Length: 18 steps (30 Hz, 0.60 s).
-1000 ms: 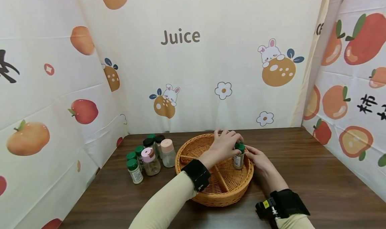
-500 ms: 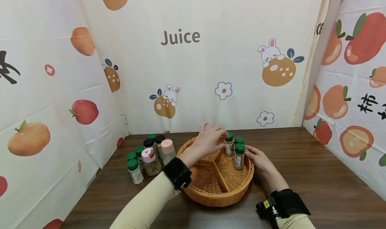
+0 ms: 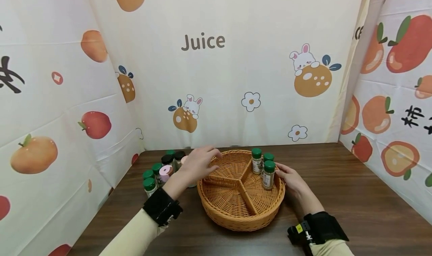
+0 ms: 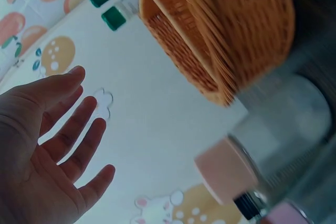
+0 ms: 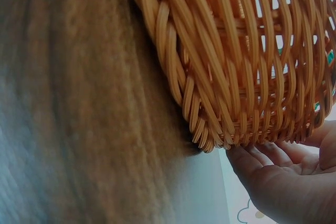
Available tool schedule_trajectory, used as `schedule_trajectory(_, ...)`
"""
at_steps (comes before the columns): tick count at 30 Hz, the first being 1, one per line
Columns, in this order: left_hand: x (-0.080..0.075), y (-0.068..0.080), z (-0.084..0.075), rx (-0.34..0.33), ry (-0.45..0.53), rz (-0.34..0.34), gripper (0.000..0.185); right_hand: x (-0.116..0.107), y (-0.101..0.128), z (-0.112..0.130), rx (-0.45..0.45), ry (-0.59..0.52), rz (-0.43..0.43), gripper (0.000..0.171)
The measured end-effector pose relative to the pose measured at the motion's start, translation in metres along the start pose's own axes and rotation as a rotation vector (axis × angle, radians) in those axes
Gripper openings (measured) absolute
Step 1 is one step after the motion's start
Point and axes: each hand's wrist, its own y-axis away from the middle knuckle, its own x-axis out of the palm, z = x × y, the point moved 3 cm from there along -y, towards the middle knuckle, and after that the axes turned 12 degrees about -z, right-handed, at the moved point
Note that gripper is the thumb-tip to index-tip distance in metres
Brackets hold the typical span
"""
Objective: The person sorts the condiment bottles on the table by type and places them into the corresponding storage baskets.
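Round woven wicker basket (image 3: 241, 207), three compartments, sits on the table; right hand (image 3: 293, 181) rests against its right rim. Three green-capped spice jars (image 3: 263, 166) stand upright, clustered in the right rear compartment. Left hand (image 3: 197, 165), fingers spread, hovers over the left rim.

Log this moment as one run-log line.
left hand: open, over basket rim | right hand: on basket side | three green-capped jars: upright in basket

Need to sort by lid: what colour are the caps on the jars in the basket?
Green, all three jars; clearest in the head view.
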Motion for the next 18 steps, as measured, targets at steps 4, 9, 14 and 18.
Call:
schedule_trajectory(4, -0.010, 0.013, 0.012, -0.042, -0.022, -0.003, 0.027, -0.001, 0.000, -0.001, -0.004, 0.013, -0.001, 0.053)
schedule_trajectory(9, -0.022, 0.026, 0.023, -0.080, -0.032, 0.008, 0.026, -0.002, 0.000, -0.002, -0.002, 0.020, -0.001, 0.054)
schedule_trajectory(14, -0.039, 0.045, 0.042, -0.134, -0.021, -0.015, 0.025, -0.001, 0.000, -0.001, -0.004, 0.020, 0.005, 0.054)
schedule_trajectory(18, -0.055, 0.060, 0.061, -0.167, -0.016, -0.049, 0.028, -0.001, 0.000, 0.000, -0.002, 0.025, 0.004, 0.054)
